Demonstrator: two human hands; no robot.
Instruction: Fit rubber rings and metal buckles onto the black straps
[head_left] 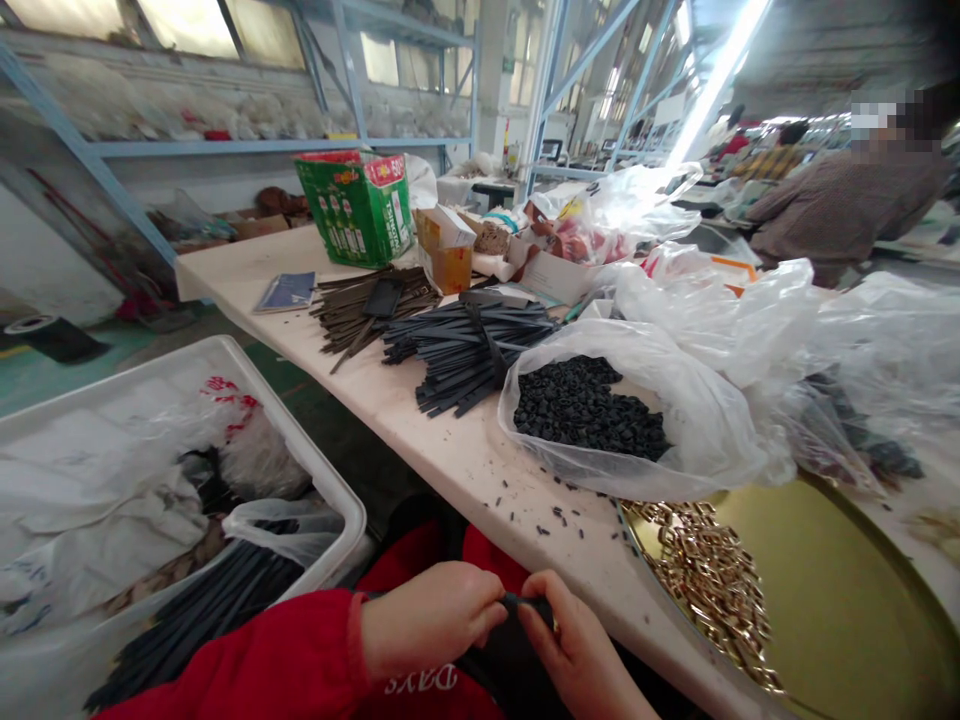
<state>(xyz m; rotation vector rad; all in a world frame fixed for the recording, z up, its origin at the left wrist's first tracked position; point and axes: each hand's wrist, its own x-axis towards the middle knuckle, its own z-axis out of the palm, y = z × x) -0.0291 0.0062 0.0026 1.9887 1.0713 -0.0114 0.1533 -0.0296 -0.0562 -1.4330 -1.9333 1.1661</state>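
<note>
Low at the table's near edge, my left hand (pixel 442 612) pinches one end of a dark strip (pixel 514 601). My right hand (pixel 566 635) is closed round the same strip, just right of the left one; the rest of the strip is hidden by the fingers. Beyond them, an open clear plastic bag (pixel 705 440) holds many small black loops (pixel 589 408). Gold-coloured metal buckles (pixel 712 575) lie in a heap on a round golden tray (pixel 832 600) at the right. A pile of black strips (pixel 465 345) rests on the table left of the bag.
A white table (pixel 442 450) runs diagonally, with small black bits scattered near its edge. On it stand a green carton (pixel 356 212), a small box (pixel 446 250) and more plastic bags. A white bin (pixel 349 510) with strips and bags is at left. A person (pixel 847 205) sits at upper right.
</note>
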